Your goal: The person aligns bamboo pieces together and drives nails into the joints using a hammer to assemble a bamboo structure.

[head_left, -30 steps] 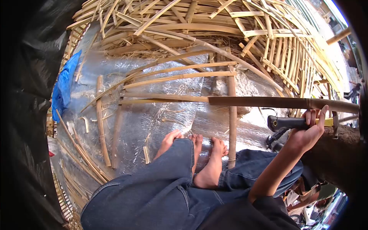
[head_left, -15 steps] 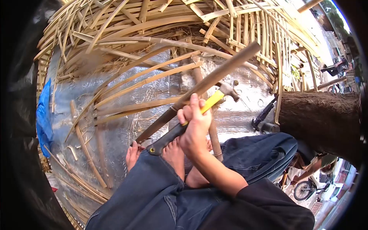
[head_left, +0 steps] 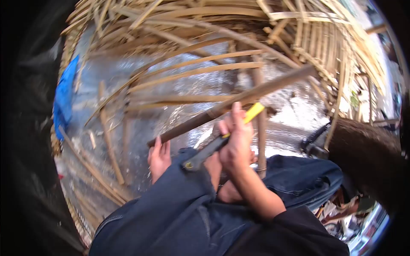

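My right hand (head_left: 237, 147) is closed round the black-and-yellow handle of a hammer (head_left: 204, 154). The hammer's head is blurred and hard to make out beyond the yellow part. A brown bamboo pole (head_left: 188, 126) slants across in front of me, its far end raised to the right. Fingers of my right hand lie close against the pole's middle. At the pole's near left end, my left hand (head_left: 159, 161) grips it with the fingertips; the thumb is not clearly visible. My bent knees and bare feet are just below the pole.
Curved bamboo strips (head_left: 196, 72) lie over a silvery sheet (head_left: 171, 115). A woven bamboo lattice (head_left: 324, 47) rises at the back right. A blue plastic sheet (head_left: 65, 98) hangs at left, and a thick brown trunk (head_left: 363, 145) stands at right.
The bamboo pole has turned to a flatter slant. My left hand has moved up and right with its end. The hammer has shifted right, and the whole view has swung.
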### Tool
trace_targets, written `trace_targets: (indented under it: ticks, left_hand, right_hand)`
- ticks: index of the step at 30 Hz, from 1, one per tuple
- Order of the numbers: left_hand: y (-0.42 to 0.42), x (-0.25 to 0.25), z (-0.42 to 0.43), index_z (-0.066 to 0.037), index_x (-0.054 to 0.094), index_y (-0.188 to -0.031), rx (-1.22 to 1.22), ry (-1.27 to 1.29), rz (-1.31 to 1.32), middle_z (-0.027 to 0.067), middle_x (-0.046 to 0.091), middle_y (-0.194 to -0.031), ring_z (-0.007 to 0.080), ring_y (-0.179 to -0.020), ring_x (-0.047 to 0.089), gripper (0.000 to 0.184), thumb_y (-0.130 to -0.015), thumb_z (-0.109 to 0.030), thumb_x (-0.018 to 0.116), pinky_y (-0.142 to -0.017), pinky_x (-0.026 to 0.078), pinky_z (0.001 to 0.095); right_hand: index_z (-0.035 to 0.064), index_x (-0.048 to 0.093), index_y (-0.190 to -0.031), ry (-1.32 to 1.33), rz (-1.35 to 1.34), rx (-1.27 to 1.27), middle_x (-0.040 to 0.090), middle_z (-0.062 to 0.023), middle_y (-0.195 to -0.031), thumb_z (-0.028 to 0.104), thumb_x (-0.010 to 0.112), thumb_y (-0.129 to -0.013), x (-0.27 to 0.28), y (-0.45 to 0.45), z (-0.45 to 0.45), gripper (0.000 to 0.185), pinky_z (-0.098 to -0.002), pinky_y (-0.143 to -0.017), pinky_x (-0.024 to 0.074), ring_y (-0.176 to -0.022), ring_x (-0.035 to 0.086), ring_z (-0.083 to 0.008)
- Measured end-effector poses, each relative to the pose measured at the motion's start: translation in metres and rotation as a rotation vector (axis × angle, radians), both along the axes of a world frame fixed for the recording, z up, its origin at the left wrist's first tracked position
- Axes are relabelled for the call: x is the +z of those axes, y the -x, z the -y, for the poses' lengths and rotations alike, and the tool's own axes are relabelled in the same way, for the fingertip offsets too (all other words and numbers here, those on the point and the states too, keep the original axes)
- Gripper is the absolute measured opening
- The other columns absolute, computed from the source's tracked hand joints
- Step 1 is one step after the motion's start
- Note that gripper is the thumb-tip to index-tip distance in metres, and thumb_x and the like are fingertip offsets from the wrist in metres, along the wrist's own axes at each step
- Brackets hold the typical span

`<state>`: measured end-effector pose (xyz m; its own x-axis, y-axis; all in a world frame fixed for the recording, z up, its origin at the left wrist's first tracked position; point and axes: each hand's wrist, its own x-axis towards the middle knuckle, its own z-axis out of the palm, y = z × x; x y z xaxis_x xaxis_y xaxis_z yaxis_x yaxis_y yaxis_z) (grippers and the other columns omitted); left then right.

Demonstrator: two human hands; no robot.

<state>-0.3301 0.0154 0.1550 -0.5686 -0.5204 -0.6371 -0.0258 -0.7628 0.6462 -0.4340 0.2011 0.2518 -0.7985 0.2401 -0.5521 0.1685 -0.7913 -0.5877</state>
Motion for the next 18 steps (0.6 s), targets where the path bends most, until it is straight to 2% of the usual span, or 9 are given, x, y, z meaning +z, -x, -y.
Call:
trace_targets:
  ticks: [3, 5, 8, 9, 11, 13, 15, 16, 18]
  left_hand:
    - [0.016, 0.006, 0.010, -0.006, 0.060, -0.096, 0.126, 0.073, -0.152, 0.0069, 0.067, -0.106, 0.0182, -0.102, 0.064, 0.013, -0.090, -0.003, 0.071, -0.094, 0.052, 0.0328]
    - [0.027, 0.006, 0.025, -0.006, 0.061, -0.100, 0.180, 0.079, -0.211, 0.0071, 0.068, -0.106, 0.0185, -0.101, 0.065, 0.016, -0.089, -0.003, 0.073, -0.093, 0.053, 0.0327]
    - [0.042, -0.015, 0.062, -0.006, 0.064, -0.105, 0.174, 0.012, -0.226, 0.0053, 0.068, -0.105, 0.0164, -0.100, 0.065, 0.019, -0.089, -0.006, 0.074, -0.092, 0.053, 0.0313]
    - [0.043, -0.028, 0.077, -0.006, 0.064, -0.107, 0.159, -0.053, -0.233, 0.0047, 0.068, -0.104, 0.0155, -0.099, 0.065, 0.020, -0.089, -0.007, 0.074, -0.091, 0.053, 0.0304]
    - [0.055, -0.044, 0.092, -0.006, 0.065, -0.107, 0.169, -0.087, -0.209, 0.0043, 0.069, -0.104, 0.0146, -0.099, 0.065, 0.021, -0.089, -0.009, 0.075, -0.090, 0.053, 0.0289]
    - [0.064, -0.064, 0.096, -0.005, 0.065, -0.108, 0.168, -0.148, -0.185, 0.0039, 0.069, -0.104, 0.0137, -0.099, 0.065, 0.022, -0.089, -0.011, 0.075, -0.089, 0.053, 0.0275]
    - [0.068, -0.078, 0.112, -0.004, 0.066, -0.108, 0.225, -0.084, -0.160, 0.0042, 0.069, -0.105, 0.0137, -0.099, 0.064, 0.024, -0.088, -0.013, 0.076, -0.091, 0.053, 0.0262]
    - [0.067, -0.087, 0.122, -0.004, 0.066, -0.107, 0.216, -0.053, -0.189, 0.0054, 0.069, -0.104, 0.0141, -0.099, 0.065, 0.024, -0.088, -0.013, 0.076, -0.089, 0.055, 0.0261]
    - [0.065, -0.102, 0.142, -0.003, 0.066, -0.107, 0.161, -0.013, -0.201, 0.0075, 0.071, -0.104, 0.0143, -0.095, 0.067, 0.023, -0.088, -0.012, 0.075, -0.085, 0.056, 0.0247]
  right_hand:
    - [0.0161, 0.041, -0.093, -0.065, 0.011, 0.080, 0.031, 0.0084, -0.062, 0.020, 0.070, -0.095, -0.005, 0.000, -0.009, 0.030, -0.0240, -0.047, 0.0297, -0.049, 0.028, -0.0052]
    - [0.0131, 0.051, -0.088, -0.068, 0.080, 0.090, 0.052, 0.0067, -0.080, 0.019, 0.067, -0.097, 0.007, -0.006, -0.001, 0.019, -0.0198, -0.048, 0.0272, -0.053, 0.030, -0.0009]
    - [0.0121, 0.051, -0.092, -0.048, 0.081, 0.145, 0.060, 0.0035, -0.091, 0.017, 0.069, -0.095, -0.007, -0.015, 0.011, 0.019, -0.0195, -0.047, 0.0278, -0.054, 0.031, -0.0009]
    - [0.0140, 0.048, -0.090, -0.053, 0.135, 0.145, 0.054, 0.0054, -0.079, 0.018, 0.070, -0.094, 0.000, -0.020, 0.022, 0.024, -0.0196, -0.046, 0.0267, -0.051, 0.029, -0.0018]
    - [0.0220, 0.038, -0.085, -0.064, 0.165, 0.218, 0.030, 0.0073, -0.056, 0.022, 0.074, -0.091, -0.006, -0.028, 0.032, 0.036, -0.0251, -0.040, 0.0319, -0.044, 0.032, -0.0094]
    - [0.0197, 0.040, -0.085, -0.081, 0.104, 0.258, 0.038, 0.0070, -0.065, 0.019, 0.073, -0.092, -0.045, -0.041, 0.036, 0.034, -0.0253, -0.040, 0.0338, -0.046, 0.034, -0.0054]
    - [0.0185, 0.040, -0.085, -0.106, 0.156, 0.300, 0.042, 0.0067, -0.069, 0.017, 0.072, -0.093, -0.046, -0.046, 0.049, 0.033, -0.0248, -0.041, 0.0337, -0.047, 0.032, -0.0041]
    - [0.0201, 0.040, -0.083, -0.113, 0.148, 0.285, 0.032, 0.0085, -0.060, 0.019, 0.073, -0.092, -0.051, -0.048, 0.055, 0.034, -0.0243, -0.041, 0.0285, -0.044, 0.028, -0.0062]
    - [0.0182, 0.043, -0.085, -0.017, 0.170, 0.267, 0.038, 0.0071, -0.063, 0.020, 0.077, -0.088, -0.071, -0.050, 0.055, 0.034, -0.0237, -0.043, 0.0307, -0.044, 0.032, -0.0059]
